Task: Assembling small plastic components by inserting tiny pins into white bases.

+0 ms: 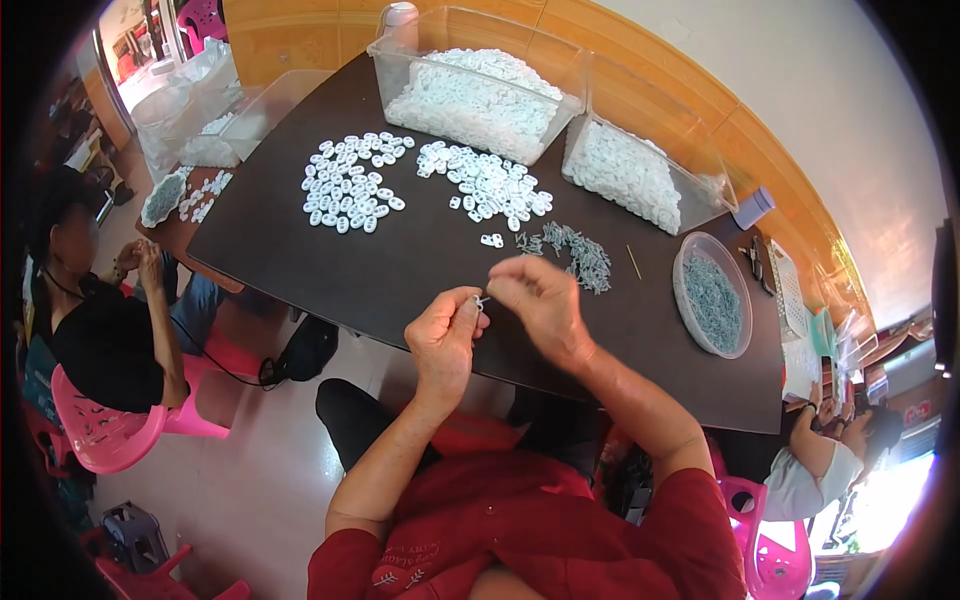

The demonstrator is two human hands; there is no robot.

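While both hands meet above table (330, 270) edge, L hand (445, 335) pinches small white piece (481, 299); R hand (540, 295) fingers curled at it, grip unclear. 2 white piles, 1 screw heap (575, 252), 3 bins.

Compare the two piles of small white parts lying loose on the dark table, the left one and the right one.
The left pile is spread in a loose, roundish patch; the right pile is more tightly packed and stretches in a band toward the grey metal pieces. The left pile lies farther from both hands; the right pile lies just beyond the right hand. Both hold the same kind of small white oval parts on the dark table.
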